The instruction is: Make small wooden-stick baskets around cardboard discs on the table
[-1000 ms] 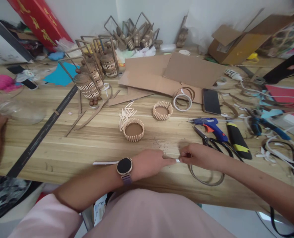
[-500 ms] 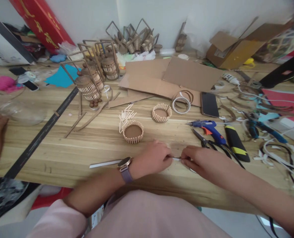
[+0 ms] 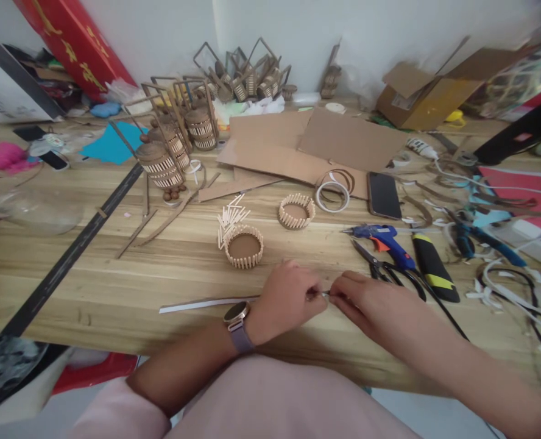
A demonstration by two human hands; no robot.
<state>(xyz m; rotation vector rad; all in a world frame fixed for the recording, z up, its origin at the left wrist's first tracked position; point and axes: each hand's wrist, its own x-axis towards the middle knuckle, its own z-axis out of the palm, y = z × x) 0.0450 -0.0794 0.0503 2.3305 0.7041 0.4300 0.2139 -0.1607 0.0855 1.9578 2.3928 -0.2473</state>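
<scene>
Near the front edge of the wooden table [image 3: 124,292], a long, narrow strip [image 3: 197,304] is held by both hands, close before the person's body. By the left hand [image 3: 289,300] it is gripped with curled fingers, almost fully closed; by the right hand [image 3: 373,305] it is pinched between thumb and forefinger, the tips brought together. Only a very short piece is seen between the hands — pale, and too small to be told clearly. To the left, past the wrist with the watch [image 3: 236,312], the strip is stretched along the table top: its face is white, its far side is bordered by brownish grey, and its end is cut straight. Its middle part is hidden by the left hand. Beyond the hands, two round stick rings — the nearer ring [image 3: 244,247] and the farther ring [image 3: 297,211] — are placed apart.
</scene>
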